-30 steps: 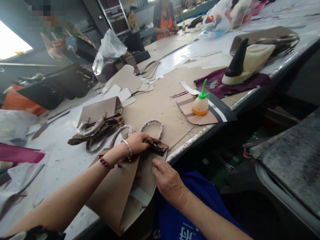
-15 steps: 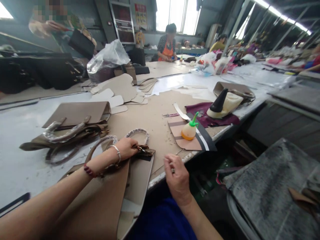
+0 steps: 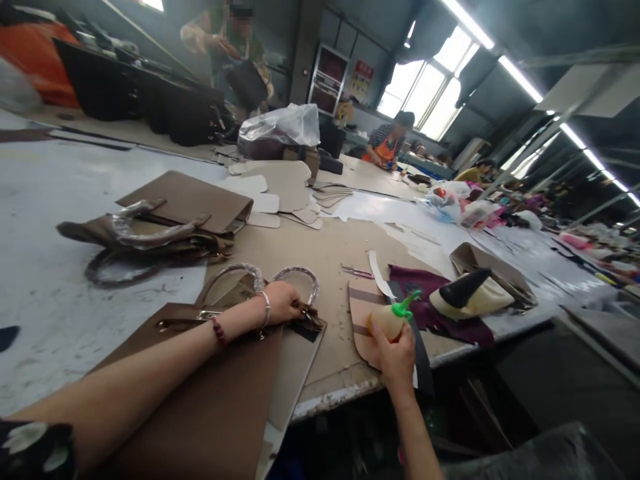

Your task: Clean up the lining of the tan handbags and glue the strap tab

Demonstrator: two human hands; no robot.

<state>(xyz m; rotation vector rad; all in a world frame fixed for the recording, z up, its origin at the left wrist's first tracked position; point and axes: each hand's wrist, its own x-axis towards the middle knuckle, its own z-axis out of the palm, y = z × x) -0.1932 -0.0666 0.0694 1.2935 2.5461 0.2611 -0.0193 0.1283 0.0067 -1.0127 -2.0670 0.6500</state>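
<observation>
A taupe handbag (image 3: 200, 393) lies at the table's near edge, its wrapped loop handles (image 3: 303, 275) standing up behind my wrist. My left hand (image 3: 281, 303) is closed on the gathered top edge of this handbag, beside some metal hardware. At the right, my right hand (image 3: 397, 350) has its thumb and fingers around a squeeze bottle (image 3: 387, 320) with a green spout and amber liquid in it. The bottle is tilted to the right, over striped tan leather pieces (image 3: 357, 327). Whether its base still touches them I cannot tell.
A second taupe handbag (image 3: 185, 200) lies at the left. Pink-handled snips (image 3: 357, 272), a purple cloth (image 3: 417, 283) and a cream container with a black cone (image 3: 465, 293) are beyond the bottle. Cut panels (image 3: 280, 183) are stacked behind. Two people work across the table.
My right hand has moved forward from the table edge and closed around the squeeze bottle, which now leans. My left hand keeps its hold on the handbag. The view has tilted and turned left.
</observation>
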